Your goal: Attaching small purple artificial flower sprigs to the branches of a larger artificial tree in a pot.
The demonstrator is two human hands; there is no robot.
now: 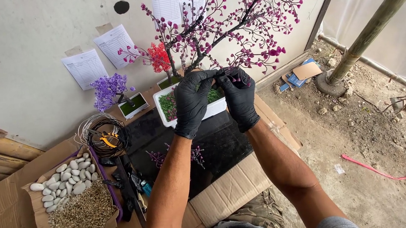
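Makeshift craft workshop: dirt floor [372, 171], cardboard [232, 189] work surface, bamboo pole [380, 17].

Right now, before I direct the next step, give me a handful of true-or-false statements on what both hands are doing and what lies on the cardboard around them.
1. Both hands wear black gloves. True: the left hand and the right hand are both gloved in black.
2. The hands meet at a branch of the pink-blossomed artificial tree. True.
3. The tree stands in a round red pot. False: it stands in a white rectangular planter.
4. The white pebbles lie to the right of the hands. False: they lie in a tray to the left, with brown gravel beside them.
5. The yellow-handled pliers are held in the right hand. False: they rest on a coil of wire.
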